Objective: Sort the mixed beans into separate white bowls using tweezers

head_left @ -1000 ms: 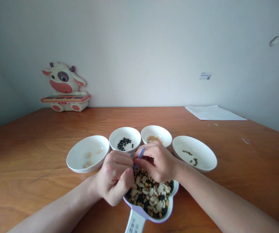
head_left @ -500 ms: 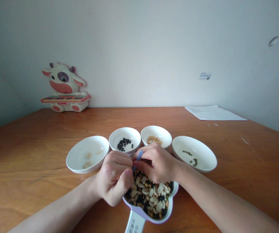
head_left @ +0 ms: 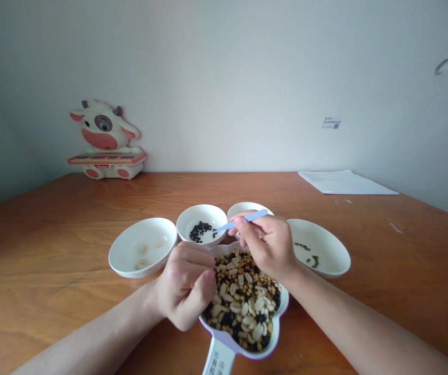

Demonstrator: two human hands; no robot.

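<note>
My right hand [head_left: 268, 242] pinches light blue tweezers [head_left: 247, 217], their tip over the right side of a white bowl of black beans [head_left: 200, 231]. A dark bean seems to be at the tip. My left hand [head_left: 188, 286] is closed in a fist against the left rim of a scalloped white and lavender pan [head_left: 283, 307]; whatever its curled fingers hold is hidden. Peanuts [head_left: 257, 307], black beans and yellow beans lie mixed in the pan. Its labelled handle [head_left: 219, 357] points toward me.
A bowl with a few peanut pieces [head_left: 141, 247] stands left, one with green beans [head_left: 323, 247] right. Another white bowl [head_left: 249, 207] is partly behind my right hand. At the back are a cow toy keyboard [head_left: 106, 140] and paper sheets [head_left: 344, 182].
My right hand has lifted from the pan's far left part, up and to the right, swinging the tweezers' tip toward the black-bean bowl. My left hand stays at the rim.
</note>
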